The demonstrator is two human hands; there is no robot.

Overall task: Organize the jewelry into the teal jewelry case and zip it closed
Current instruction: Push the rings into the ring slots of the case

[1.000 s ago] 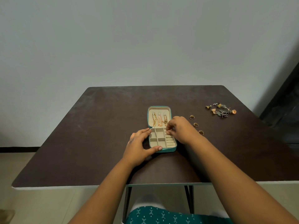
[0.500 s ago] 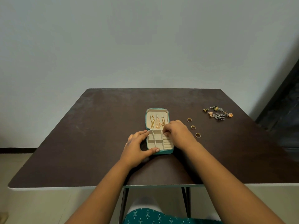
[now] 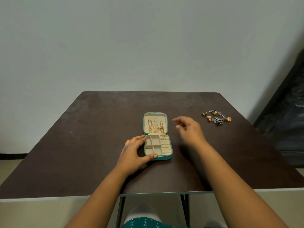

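Note:
The teal jewelry case [image 3: 165, 157] lies open in the middle of the dark table [image 3: 79, 145]. Three gold chains [image 3: 155, 127] hang in its beige lid. A gold ring [image 3: 163, 138] sits in the top slot of the ring rolls, and the small compartments beside them look bare. My left hand [image 3: 133, 153] grips the case's left side, thumb on the front wall. My right hand [image 3: 190, 129] hovers to the right of the case, blurred, fingers apart and holding nothing. It covers the spot where loose rings lay.
A small pile of earrings and charms [image 3: 217, 118] lies at the table's far right. A dark piece of furniture [image 3: 289, 122] stands past the right edge. A pale wall rises behind the table, and my lap shows under its front edge.
My right hand has lifted away from the ring rolls and swung right, leaving a gold ring in the top slot. My left hand has kept its hold on the case.

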